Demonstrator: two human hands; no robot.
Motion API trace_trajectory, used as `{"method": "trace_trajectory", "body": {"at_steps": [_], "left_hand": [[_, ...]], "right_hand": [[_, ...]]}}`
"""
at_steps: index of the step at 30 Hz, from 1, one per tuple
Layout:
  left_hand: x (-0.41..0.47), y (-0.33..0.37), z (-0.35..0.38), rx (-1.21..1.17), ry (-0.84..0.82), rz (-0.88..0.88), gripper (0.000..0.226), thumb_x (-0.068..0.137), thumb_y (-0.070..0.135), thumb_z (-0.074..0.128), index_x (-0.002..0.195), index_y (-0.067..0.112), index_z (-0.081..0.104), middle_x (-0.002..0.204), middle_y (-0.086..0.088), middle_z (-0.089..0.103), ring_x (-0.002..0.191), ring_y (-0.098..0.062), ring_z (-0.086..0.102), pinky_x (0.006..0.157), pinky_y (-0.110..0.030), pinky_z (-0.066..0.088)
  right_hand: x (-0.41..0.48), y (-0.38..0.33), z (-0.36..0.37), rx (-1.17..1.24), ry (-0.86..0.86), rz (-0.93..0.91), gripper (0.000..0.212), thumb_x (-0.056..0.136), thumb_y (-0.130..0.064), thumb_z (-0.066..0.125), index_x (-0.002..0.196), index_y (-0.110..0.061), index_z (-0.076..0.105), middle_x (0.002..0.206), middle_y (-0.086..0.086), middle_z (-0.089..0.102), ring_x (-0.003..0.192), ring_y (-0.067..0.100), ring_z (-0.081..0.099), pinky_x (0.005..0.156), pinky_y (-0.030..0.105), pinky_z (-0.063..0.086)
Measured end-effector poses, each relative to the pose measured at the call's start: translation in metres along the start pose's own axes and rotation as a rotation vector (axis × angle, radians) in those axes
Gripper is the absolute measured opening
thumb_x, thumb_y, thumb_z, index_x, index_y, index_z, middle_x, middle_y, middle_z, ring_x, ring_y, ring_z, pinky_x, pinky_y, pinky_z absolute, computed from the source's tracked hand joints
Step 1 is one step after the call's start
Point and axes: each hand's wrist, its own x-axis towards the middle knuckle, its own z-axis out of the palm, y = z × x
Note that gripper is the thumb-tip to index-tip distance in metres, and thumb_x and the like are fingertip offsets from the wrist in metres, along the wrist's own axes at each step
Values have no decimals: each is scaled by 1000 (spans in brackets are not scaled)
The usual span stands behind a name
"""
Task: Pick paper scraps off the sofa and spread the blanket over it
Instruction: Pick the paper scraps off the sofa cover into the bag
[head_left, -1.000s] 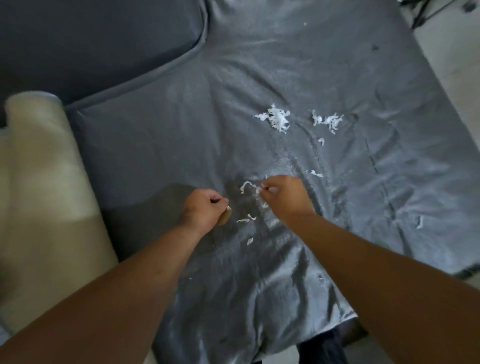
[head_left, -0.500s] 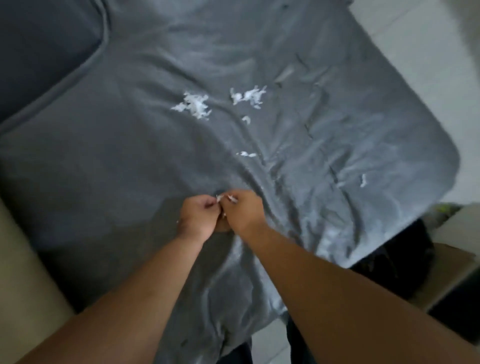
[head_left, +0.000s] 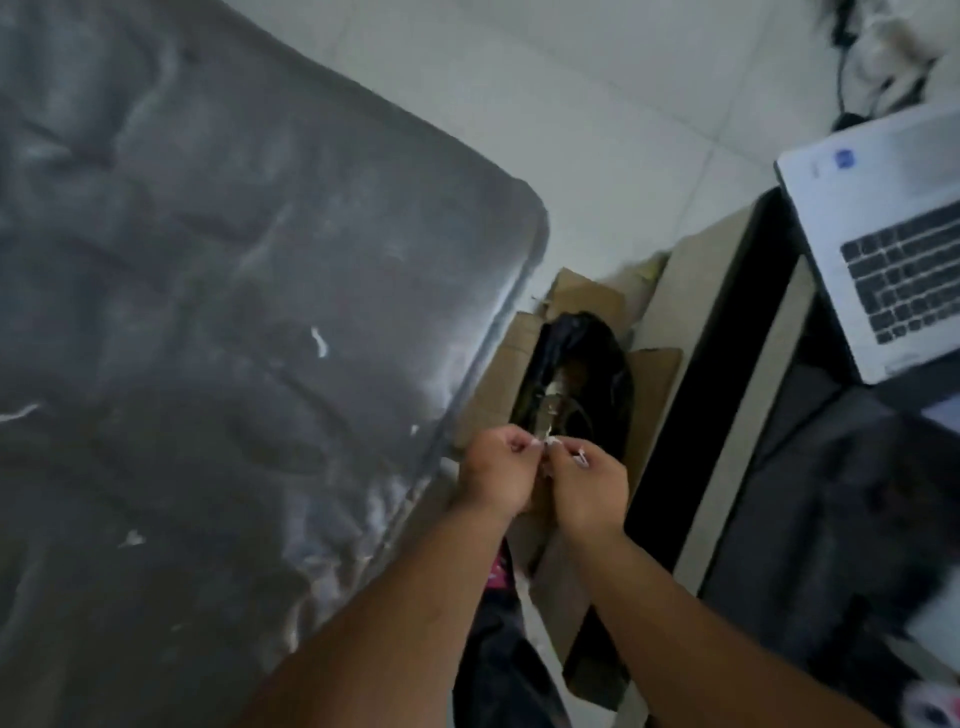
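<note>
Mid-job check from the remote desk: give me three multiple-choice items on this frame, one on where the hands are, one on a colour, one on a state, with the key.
1. Where are the left hand and right hand?
A. Pressed flat on the sofa seat
B. Together above the bag-lined cardboard box beside the sofa
C. On the laptop keys

2. What colour is the bag lining the box?
A. Black
B. Red
C. Yellow

3. What is the state of the sofa seat?
A. Covered by the blanket
B. Free of paper
C. A few white paper scraps lie on it

Key: 1 B, both hands pinch white bits over the box opening; 2 A, the liner shows black; 3 C, white bits show on the grey seat and no blanket is in view.
</note>
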Motion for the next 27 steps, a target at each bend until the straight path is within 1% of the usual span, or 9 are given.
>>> {"method": "trace_trajectory", "body": {"at_steps": [4, 7, 9, 11, 14, 16, 18, 22, 27], "left_hand": [[72, -9, 65, 111, -7, -72, 26, 82, 16, 60, 56, 20, 60, 80, -12, 72, 78, -30, 65, 64, -26, 43], [108, -18, 97, 107, -72, -119, 22, 89, 18, 49, 77, 13, 67, 100, -20, 70, 94, -37, 64, 78, -39, 51], [117, -21, 109, 17, -139, -176, 22, 91, 22, 44, 97, 20, 66, 102, -12, 67, 95, -32, 62, 88, -40, 50], [113, -22, 112, -165, -183, -217, 30, 90, 24, 45, 113, 29, 62, 90, 6, 63, 86, -16, 60, 77, -32, 51], [98, -13, 109, -343, -211, -261, 31, 88, 22, 45, 104, 43, 61, 89, 17, 61, 82, -4, 58, 67, -24, 45], [88, -5, 100, -352, -230, -305, 34, 89, 20, 47, 116, 33, 61, 102, 7, 64, 99, -16, 60, 83, -31, 48], [72, -3, 96, -197, -264, -294, 23, 88, 20, 50, 104, 26, 66, 94, -1, 65, 101, -25, 61, 87, -35, 47], [30, 2, 58, -54, -253, -92, 15, 79, 25, 61, 65, 24, 67, 58, 12, 59, 58, -4, 56, 65, -24, 44], [-18, 15, -70, -205, -112, 1, 20, 77, 28, 52, 59, 28, 60, 55, 7, 54, 47, -4, 47, 50, -23, 40]], "right_hand": [[89, 26, 1, 124, 62, 133, 22, 86, -20, 63, 66, -26, 67, 82, 7, 73, 78, 24, 67, 74, 38, 56], [143, 39, 5, 170, 65, 182, 15, 89, -21, 59, 83, -17, 72, 85, 7, 71, 72, 21, 61, 66, 31, 49], [163, 40, 9, 265, 42, 272, 22, 90, -27, 54, 93, -17, 73, 79, 4, 68, 72, 22, 61, 63, 29, 46], [167, 38, 11, 379, -7, 365, 30, 90, -35, 48, 100, -19, 72, 86, 5, 70, 81, 25, 64, 73, 32, 51], [156, 34, 6, 394, -14, 394, 40, 91, -41, 43, 117, -21, 66, 109, 7, 69, 100, 28, 64, 95, 42, 51], [143, 23, 0, 329, 71, 329, 30, 90, -32, 48, 104, -18, 70, 101, 7, 71, 94, 27, 65, 92, 43, 54], [134, 19, -9, 223, 187, 220, 19, 87, -21, 53, 86, -17, 73, 92, 10, 74, 85, 27, 66, 85, 41, 57], [95, -5, -11, 64, 271, 103, 14, 82, -28, 66, 73, -18, 66, 84, 17, 72, 83, 37, 67, 79, 47, 57], [-16, -75, 56, -154, 5, -385, 10, 88, -35, 53, 83, -27, 56, 77, -3, 62, 77, 19, 60, 73, 36, 46]]}}
